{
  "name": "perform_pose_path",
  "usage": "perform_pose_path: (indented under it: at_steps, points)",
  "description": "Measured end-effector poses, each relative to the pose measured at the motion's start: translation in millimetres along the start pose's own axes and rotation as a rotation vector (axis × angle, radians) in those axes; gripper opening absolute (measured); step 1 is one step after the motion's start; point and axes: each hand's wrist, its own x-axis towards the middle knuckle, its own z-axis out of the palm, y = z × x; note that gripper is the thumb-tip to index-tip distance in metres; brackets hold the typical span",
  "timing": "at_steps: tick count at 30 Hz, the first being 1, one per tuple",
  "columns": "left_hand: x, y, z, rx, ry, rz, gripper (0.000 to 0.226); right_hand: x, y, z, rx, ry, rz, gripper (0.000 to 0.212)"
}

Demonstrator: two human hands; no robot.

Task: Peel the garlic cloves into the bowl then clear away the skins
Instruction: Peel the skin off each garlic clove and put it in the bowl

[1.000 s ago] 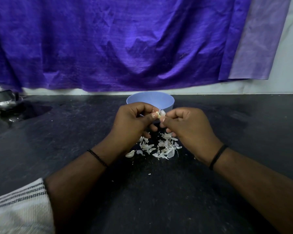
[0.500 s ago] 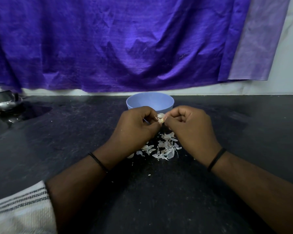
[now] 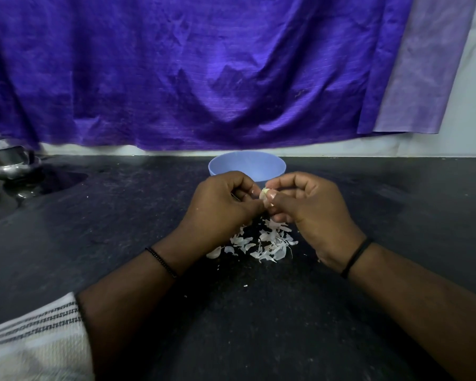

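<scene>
Hanging across the far wall, a purple cloth fills the upper scene, with the dark counter spreading beneath it. At far left stands a metal pot, and a striped cloth lies at the near left corner. The blue bowl sits just beyond the hands, its contents hidden from this angle. The left hand and right hand meet above the counter, both with fingers curled, pinching one garlic clove between their tips. Below them lies a heap of skins, near the bowl but apart from it, with tiny flecks scattered nearer.

The likely trouble: the clove is small and slick once bared, so a hard nail pull could flick it onto the counter rather than the bowl. Papery skins are light; a careless sweep could scatter them or drop some into the bowl.
</scene>
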Motion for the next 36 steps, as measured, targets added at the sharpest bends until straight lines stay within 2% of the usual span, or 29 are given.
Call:
perform_pose_path:
  at_steps: [11,18,22,36]
  points:
    - [-1.3,3.1,-1.3,-0.054,-0.015,-0.017,0.007,2.6,2.5,-2.9,-0.022,-0.039,-0.010,0.005]
    - [-2.2,4.1,-3.3,0.113,0.000,0.006,0.017,3.5,7.4,-2.2,-0.250,-0.050,-0.141,0.007]
    - [-3.4,6.8,-4.8,0.171,-0.016,0.005,0.016,4.3,8.4,-2.4,-0.286,-0.049,-0.150,0.007]
    - [-1.4,2.2,4.2,-0.014,0.042,-0.094,0.018,4.8,8.5,4.3,-0.131,-0.041,-0.042,0.013]
